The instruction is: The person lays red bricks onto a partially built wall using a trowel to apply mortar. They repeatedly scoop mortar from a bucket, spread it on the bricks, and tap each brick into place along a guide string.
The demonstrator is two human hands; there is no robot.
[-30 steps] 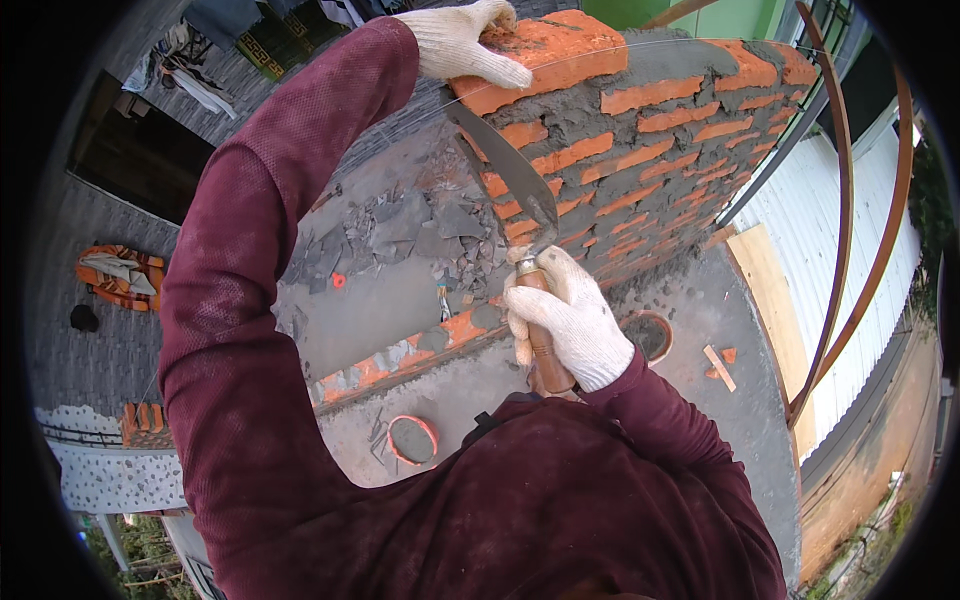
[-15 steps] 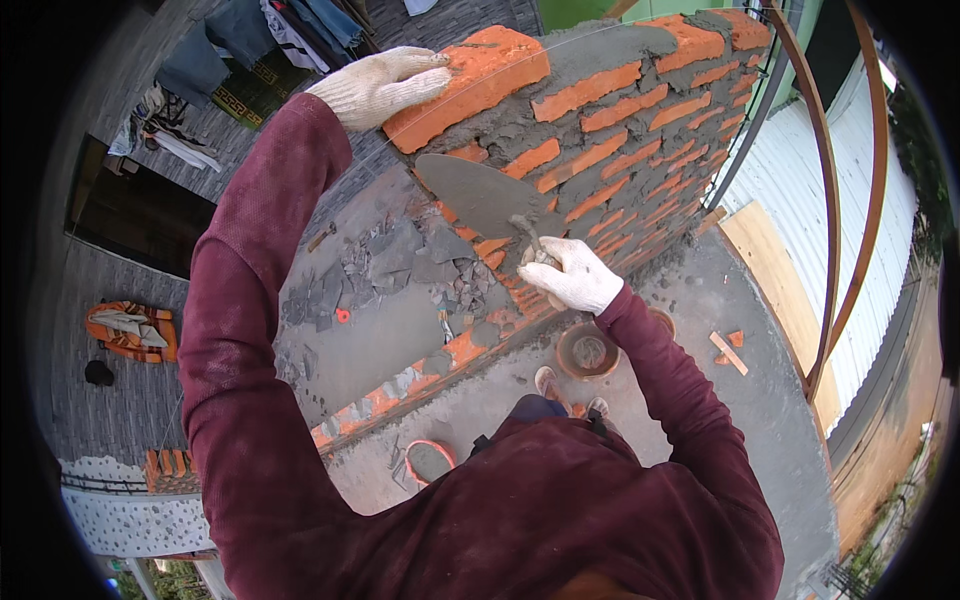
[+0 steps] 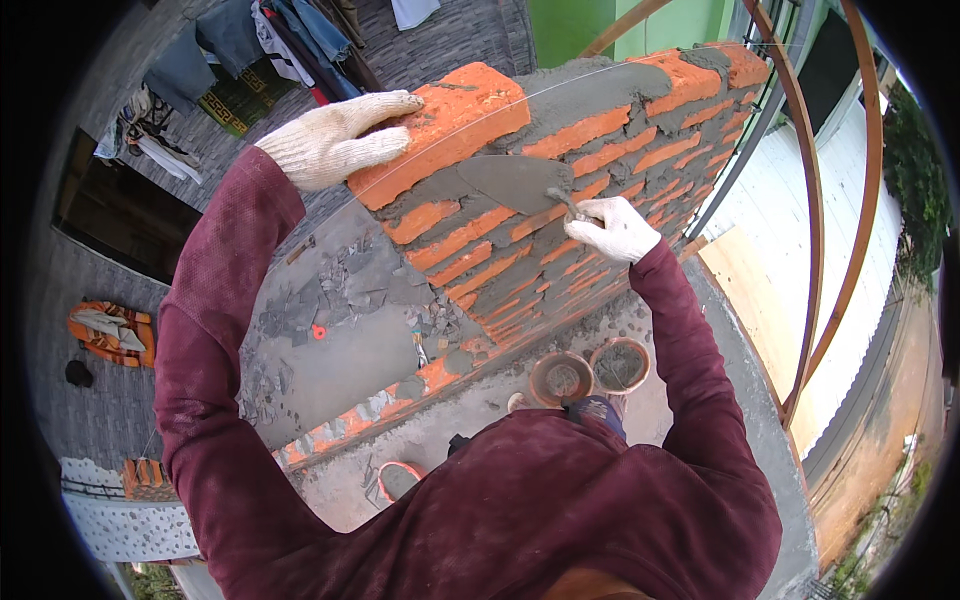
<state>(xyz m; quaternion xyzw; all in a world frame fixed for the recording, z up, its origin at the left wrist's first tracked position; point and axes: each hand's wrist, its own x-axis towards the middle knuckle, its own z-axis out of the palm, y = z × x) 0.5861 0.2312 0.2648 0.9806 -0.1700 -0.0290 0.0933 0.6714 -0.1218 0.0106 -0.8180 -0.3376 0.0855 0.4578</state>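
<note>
My left hand [image 3: 340,140], in a pale knitted glove, grips the end of an orange brick [image 3: 465,110] on top of the wall's near end. My right hand [image 3: 612,230], also gloved, is closed on the trowel handle. The trowel's blade [image 3: 510,182] lies against the face of the brick wall [image 3: 590,145], just below and right of that brick, where grey mortar covers the joints. A thin taut string [image 3: 750,45] runs along the wall top, across the brick.
Below are mortar pails [image 3: 620,365], a low brick course [image 3: 440,370], rubble [image 3: 360,275] and another pail [image 3: 398,480]. Curved brown metal bars [image 3: 810,220] stand right, beside white corrugated roofing [image 3: 760,180]. Laundry [image 3: 230,55] hangs at the upper left.
My view has shifted, showing more pails. My left hand remains on the brick. The trowel has turned from upright to flat against the wall face, my right hand moving up and right.
</note>
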